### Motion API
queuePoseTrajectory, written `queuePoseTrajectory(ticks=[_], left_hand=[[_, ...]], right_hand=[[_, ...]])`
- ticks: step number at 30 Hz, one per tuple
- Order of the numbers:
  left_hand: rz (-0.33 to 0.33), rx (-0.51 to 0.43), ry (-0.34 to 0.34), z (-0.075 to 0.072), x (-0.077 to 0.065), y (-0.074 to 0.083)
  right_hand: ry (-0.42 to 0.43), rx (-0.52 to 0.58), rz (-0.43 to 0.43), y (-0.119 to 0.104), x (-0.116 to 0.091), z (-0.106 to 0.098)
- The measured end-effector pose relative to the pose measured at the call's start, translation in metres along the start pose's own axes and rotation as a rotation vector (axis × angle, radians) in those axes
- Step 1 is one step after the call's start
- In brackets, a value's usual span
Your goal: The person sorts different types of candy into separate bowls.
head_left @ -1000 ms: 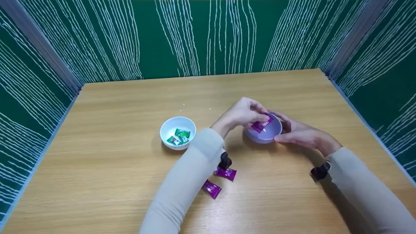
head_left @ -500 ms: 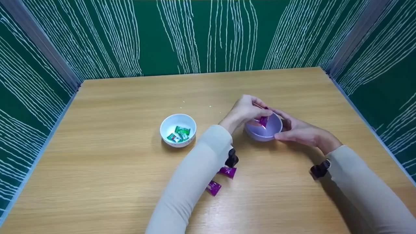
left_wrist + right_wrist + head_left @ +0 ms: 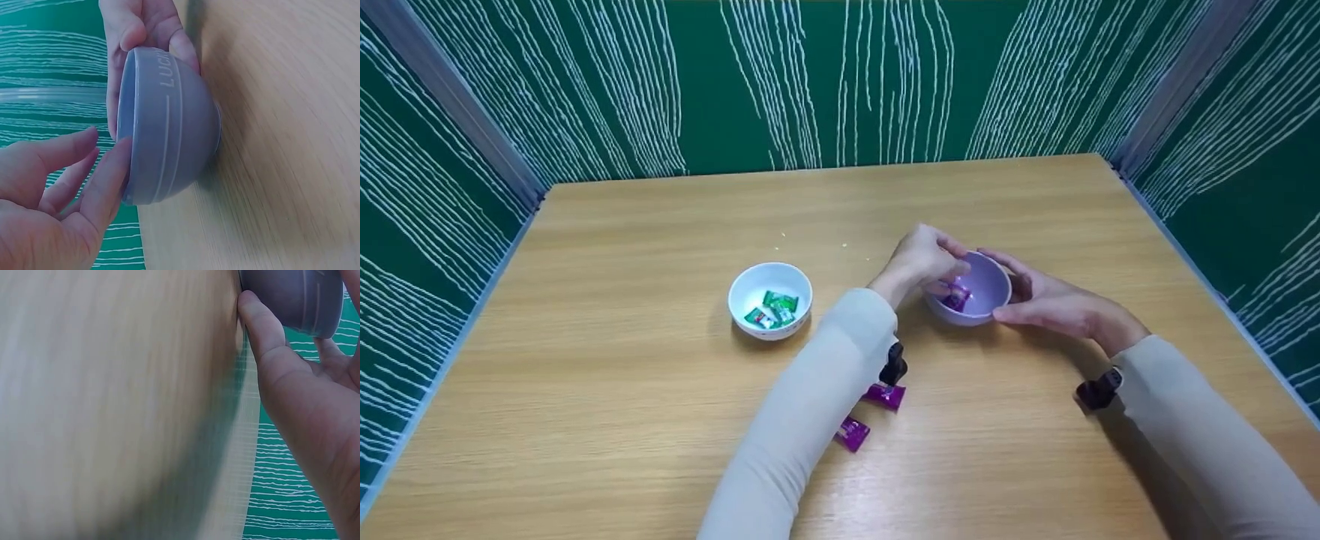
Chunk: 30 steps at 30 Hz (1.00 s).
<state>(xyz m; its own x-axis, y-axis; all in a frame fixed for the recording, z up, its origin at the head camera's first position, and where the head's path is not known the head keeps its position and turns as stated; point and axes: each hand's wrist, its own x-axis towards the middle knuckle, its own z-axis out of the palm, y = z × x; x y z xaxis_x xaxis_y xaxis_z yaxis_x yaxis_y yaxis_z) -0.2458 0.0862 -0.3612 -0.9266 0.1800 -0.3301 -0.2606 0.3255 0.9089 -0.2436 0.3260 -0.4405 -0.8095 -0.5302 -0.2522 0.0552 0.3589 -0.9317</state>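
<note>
In the head view a purple-wrapped candy [image 3: 958,298] lies inside the lilac bowl [image 3: 988,289], partly covered by the fingers above it. My left hand [image 3: 921,259] reaches over the bowl's left rim, its fingers relaxed and spread apart. Nothing shows between thumb and fingers of that left hand [image 3: 67,202] in the left wrist view, where fingertips overlap the rim of the bowl [image 3: 169,129]. From the other side my right hand [image 3: 1050,306] holds the bowl, thumb near the front and fingers round the back. The right wrist view shows this right hand [image 3: 315,391] along the bowl's side.
A white bowl [image 3: 750,289] with several green packets [image 3: 781,303] stands to the left. Two purple-wrapped candies, one nearer the bowls [image 3: 887,397] and one lower [image 3: 853,434], lie partly under the left forearm. Green walls with white lines border the wooden table [image 3: 585,360].
My left hand has lowered the purple candy into the lilac bowl and let go of it, its fingers loosening. The right hand has kept its hold on the bowl.
</note>
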Motion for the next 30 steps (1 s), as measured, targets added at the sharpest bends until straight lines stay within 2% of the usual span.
queuePoseTrajectory(ticks=[3, 7, 15, 19, 24, 28, 30], left_hand=[[-0.002, -0.014, -0.02, -0.003, -0.002, -0.001], [0.001, -0.022, -0.083, -0.011, -0.004, -0.005], [0.082, -0.011, -0.234, -0.042, -0.008, -0.017], [0.093, -0.034, -0.294, -0.059, -0.014, -0.027], [0.083, 0.085, -0.374, -0.076, -0.026, -0.043], [0.079, 0.179, -0.486, -0.083, -0.036, -0.058], [0.08, 0.215, -0.521, -0.084, -0.041, -0.065]], right_hand=[[0.008, -0.018, -0.001, -0.001, 0.001, 0.0], [0.007, 0.012, 0.006, -0.003, 0.004, 0.002], [0.01, 0.01, 0.026, -0.004, 0.006, 0.003], [0.02, 0.006, 0.042, -0.004, 0.007, 0.004], [0.024, 0.032, 0.043, -0.004, 0.007, 0.004], [0.037, -0.025, 0.019, -0.002, 0.004, 0.002], [0.043, -0.055, 0.01, -0.001, 0.003, 0.001]])
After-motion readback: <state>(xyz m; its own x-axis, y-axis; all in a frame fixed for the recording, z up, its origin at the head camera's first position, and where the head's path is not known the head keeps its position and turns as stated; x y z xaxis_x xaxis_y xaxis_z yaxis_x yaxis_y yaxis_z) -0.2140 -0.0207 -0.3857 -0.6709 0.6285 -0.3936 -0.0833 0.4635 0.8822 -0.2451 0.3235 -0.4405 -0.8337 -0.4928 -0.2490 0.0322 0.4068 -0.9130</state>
